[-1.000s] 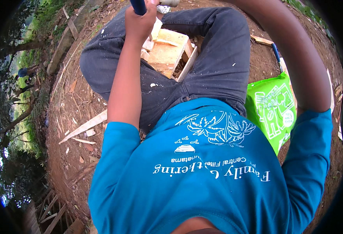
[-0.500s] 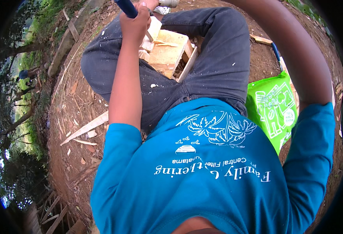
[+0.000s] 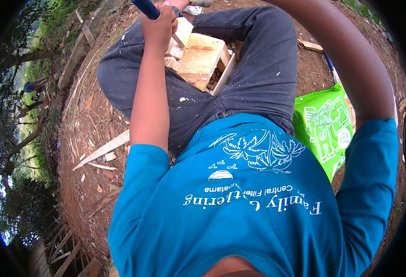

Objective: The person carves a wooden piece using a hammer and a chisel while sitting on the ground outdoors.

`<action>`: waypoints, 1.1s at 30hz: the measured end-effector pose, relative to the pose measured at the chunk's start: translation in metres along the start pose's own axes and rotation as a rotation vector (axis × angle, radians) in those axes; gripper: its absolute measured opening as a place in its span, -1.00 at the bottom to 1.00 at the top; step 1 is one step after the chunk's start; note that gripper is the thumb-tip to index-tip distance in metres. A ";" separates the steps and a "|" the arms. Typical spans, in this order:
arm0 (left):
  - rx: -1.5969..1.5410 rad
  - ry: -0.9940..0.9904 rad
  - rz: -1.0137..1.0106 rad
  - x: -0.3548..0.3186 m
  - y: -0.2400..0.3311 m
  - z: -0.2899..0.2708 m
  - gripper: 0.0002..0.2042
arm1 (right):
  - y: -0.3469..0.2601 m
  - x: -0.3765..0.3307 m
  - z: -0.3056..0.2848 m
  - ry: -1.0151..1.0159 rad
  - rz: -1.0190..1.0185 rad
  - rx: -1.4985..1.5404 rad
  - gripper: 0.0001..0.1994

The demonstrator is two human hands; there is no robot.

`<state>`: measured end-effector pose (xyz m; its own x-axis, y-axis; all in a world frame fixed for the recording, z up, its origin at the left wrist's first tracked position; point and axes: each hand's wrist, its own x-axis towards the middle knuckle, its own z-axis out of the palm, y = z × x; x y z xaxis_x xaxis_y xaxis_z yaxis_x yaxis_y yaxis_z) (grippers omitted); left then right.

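My left hand point(image 3: 159, 27) is closed in a fist round a dark blue rod-like handle point(image 3: 145, 7), whose upper end runs out of the top edge. Just beside the fist is a pale wood block point(image 3: 183, 32). Between my bent legs sits a larger wooden piece point(image 3: 198, 57), box-like, with a dark gap along its right side next to a thin board point(image 3: 224, 76). My right arm point(image 3: 336, 41) reaches up and leaves the picture at the top, so my right hand is out of sight. What the handle belongs to cannot be made out.
A bright green bag point(image 3: 323, 124) with white drawings lies at my right. Beyond it are a blue-handled object point(image 3: 328, 61) and a wood strip point(image 3: 310, 45). Left of me, a long wood splinter point(image 3: 103, 149) and several chips lie on brown soil, with a beam point(image 3: 76, 60) farther out.
My left hand and the blue handle have shifted very slightly, the handle's top a little to the left. The wood pieces and the bag look unchanged.
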<state>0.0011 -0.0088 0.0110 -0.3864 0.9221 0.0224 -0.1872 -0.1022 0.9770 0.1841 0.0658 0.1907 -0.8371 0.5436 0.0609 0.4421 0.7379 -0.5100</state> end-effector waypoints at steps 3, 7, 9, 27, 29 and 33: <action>-0.059 0.002 -0.030 0.002 0.000 -0.004 -0.71 | -0.013 -0.025 -0.017 0.077 0.115 0.151 -0.65; -0.140 0.114 -0.069 0.004 0.001 -0.033 -0.73 | -0.001 -0.034 -0.008 0.090 0.065 0.270 -0.67; -0.173 0.049 -0.065 0.014 0.001 -0.008 -0.73 | 0.000 -0.056 -0.017 0.132 0.127 0.298 -0.69; 0.793 0.191 0.192 -0.020 0.021 0.013 -0.78 | -0.032 -0.087 -0.031 0.340 0.010 0.209 -0.66; 0.801 0.182 0.218 -0.019 0.020 0.015 -0.77 | -0.024 -0.083 -0.035 0.293 0.018 0.258 -0.65; 0.658 0.092 0.283 -0.013 0.007 0.002 -0.76 | -0.038 -0.085 -0.028 0.356 0.058 0.143 -0.63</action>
<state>0.0070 -0.0206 0.0176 -0.4195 0.8555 0.3037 0.5024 -0.0599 0.8626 0.2478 0.0031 0.2289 -0.6368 0.7062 0.3095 0.4149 0.6522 -0.6345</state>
